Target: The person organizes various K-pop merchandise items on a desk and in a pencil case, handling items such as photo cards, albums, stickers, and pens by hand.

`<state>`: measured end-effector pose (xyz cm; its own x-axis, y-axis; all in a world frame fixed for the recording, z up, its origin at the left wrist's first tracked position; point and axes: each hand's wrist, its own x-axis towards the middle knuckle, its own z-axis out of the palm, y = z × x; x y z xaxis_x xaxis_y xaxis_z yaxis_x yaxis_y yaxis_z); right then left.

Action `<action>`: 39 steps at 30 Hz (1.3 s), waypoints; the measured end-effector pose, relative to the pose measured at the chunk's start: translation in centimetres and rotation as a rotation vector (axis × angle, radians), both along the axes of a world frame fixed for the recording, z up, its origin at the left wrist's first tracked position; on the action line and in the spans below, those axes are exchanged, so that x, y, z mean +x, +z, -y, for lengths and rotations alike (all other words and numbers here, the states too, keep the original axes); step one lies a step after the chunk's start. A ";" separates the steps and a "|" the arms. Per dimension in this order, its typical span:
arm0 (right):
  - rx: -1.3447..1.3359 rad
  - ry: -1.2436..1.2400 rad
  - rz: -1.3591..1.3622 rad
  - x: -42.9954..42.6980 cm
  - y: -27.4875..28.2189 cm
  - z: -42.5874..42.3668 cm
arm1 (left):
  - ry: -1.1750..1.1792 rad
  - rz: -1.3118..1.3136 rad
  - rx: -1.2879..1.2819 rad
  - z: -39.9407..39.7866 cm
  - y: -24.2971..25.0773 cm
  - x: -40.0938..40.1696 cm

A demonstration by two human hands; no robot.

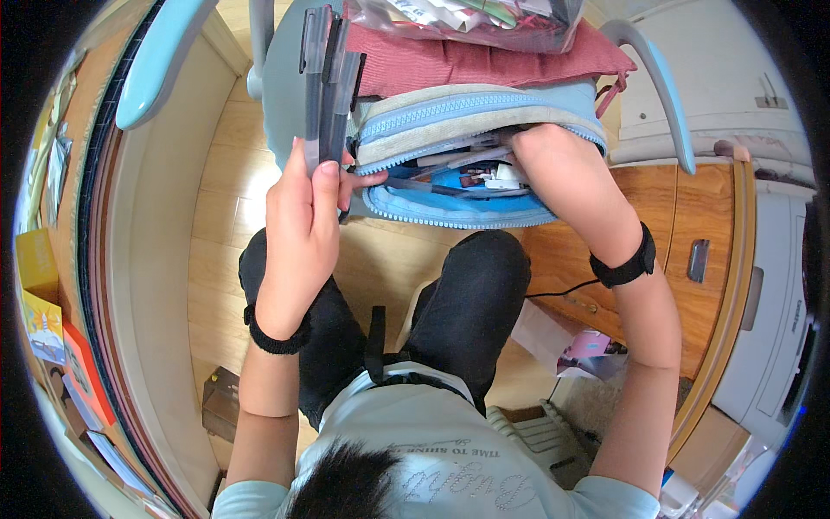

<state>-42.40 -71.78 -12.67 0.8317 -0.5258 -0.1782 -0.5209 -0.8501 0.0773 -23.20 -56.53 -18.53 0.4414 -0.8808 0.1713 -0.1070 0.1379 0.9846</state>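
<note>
My left hand [305, 207] holds several capped pens [326, 97] upright in a bundle, with clear barrels and dark caps or clips. Some of its fingers touch the left end of a light blue and grey zippered pencil case [454, 211], which lies unzipped on a chair. My right hand [551, 146] reaches into the case from the right; its fingers are hidden inside, so what they touch cannot be seen. Between the hands, more pens [454, 157] and small white and dark red items [498, 176] show in the blue-lined case.
The case rests beside a dark pink cushion [441, 65] on a chair with light blue armrests [162, 65]. A clear plastic bag [480, 26] of papers lies on the cushion. Wooden drawers [687, 214] and a grey-white printer [771, 311] stand at right, a cluttered desk [84, 259] at left.
</note>
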 end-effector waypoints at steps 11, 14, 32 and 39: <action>0.170 -0.021 0.204 -0.1 1.5 0.5 | 0.016 -0.038 0.005 0.0 -0.1 -0.1; 0.305 -0.005 0.367 -0.5 2.0 0.5 | 0.011 -0.022 0.030 -0.1 0.0 -0.1; 0.845 -0.291 0.849 -2.2 2.3 0.3 | 0.033 0.009 0.022 -0.4 0.3 -0.2; 0.971 -0.452 1.038 -2.6 2.3 0.8 | 0.009 0.012 0.040 -0.1 0.3 -0.1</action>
<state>-45.04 -72.57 -10.38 0.6070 -0.7933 -0.0470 -0.2146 -0.1067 -0.9709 -23.30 -56.46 -18.27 0.4471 -0.8832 0.1414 -0.1196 0.0976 0.9880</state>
